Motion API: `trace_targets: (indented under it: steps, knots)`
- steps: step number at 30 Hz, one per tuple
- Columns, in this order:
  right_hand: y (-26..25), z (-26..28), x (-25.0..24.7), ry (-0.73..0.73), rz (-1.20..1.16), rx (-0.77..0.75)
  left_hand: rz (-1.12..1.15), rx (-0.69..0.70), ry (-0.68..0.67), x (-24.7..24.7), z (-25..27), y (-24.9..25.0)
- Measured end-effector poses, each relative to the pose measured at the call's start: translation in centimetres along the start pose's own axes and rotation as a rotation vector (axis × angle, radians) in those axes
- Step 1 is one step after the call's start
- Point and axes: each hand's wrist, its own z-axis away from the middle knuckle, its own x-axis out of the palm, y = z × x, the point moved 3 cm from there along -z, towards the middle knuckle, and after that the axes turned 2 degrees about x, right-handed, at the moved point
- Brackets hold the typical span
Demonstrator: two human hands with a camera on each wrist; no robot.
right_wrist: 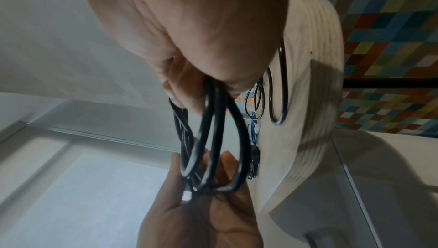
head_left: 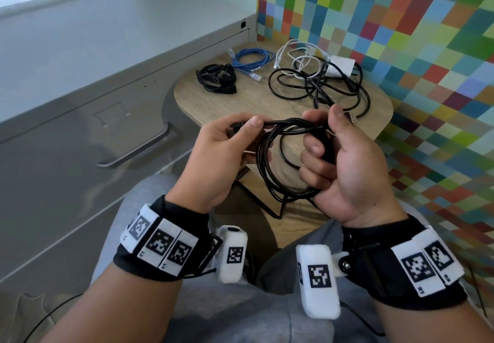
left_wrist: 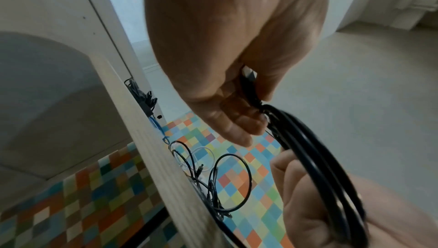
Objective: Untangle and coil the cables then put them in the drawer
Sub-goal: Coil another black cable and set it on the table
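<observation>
Coiling step in hand: a black cable (head_left: 283,155) is gathered into several loops above the lap, just short of the tabletop (head_left: 240,104). Right hand (head_left: 344,166) has its grip closed round the bundle of loops, fingers curled through them. Left hand (head_left: 227,153) pinches the cable's free end, plug at the fingertips, laid across the top of the coil. Judgement: the tail is about to be wrapped or tucked round the loops to lock them, which calls for the right hand holding the loops flat while the left threads the end. On the tabletop: a coiled black bundle (head_left: 216,78) and a coiled blue cable (head_left: 251,62), apart from each other, and a tangled heap of black and white cables (head_left: 318,78) with a white adapter (head_left: 340,67), not yet sorted. The drawer (head_left: 80,134) at left appears closed, handle (head_left: 139,150) near the left hand. The room between lap, tabletop edge and drawer front is narrow.
</observation>
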Motion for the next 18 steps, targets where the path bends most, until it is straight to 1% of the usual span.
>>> trace_targets:
  steps: [2, 4, 6, 8, 11, 13, 17, 18]
  knots:
    - [0.0, 0.1, 0.1, -0.022, -0.014, 0.039, 0.052, -0.010, 0.021, -0.3, -0.3, -0.3]
    - [0.0, 0.3, 0.1, -0.042, -0.036, 0.072, 0.095, -0.042, 0.011, -0.4, -0.5, -0.7]
    - [0.0, 0.4, 0.0, -0.053, -0.061, 0.089, 0.084, -0.040, -0.012, -0.6, -0.5, -0.9]
    - [0.0, 0.4, -0.1, -0.052, -0.085, 0.076, -0.057, 0.037, -0.015, -0.7, -0.6, -0.9]
    - [0.1, 0.2, -0.2, -0.010, -0.100, 0.045, -0.417, 0.173, 0.048, -0.7, -0.7, -0.7]
    - [0.3, 0.2, -0.1, 0.007, -0.092, 0.035, -0.518, 0.178, 0.073, -0.4, -0.6, -0.9]
    - [0.6, 0.0, 0.2, -0.005, -0.056, 0.000, -0.605, 0.139, 0.098, 0.3, 0.0, -1.1]
    - [0.6, 0.0, 0.2, -0.008, -0.048, -0.020, -0.598, 0.131, 0.094, 0.5, 0.1, -1.1]
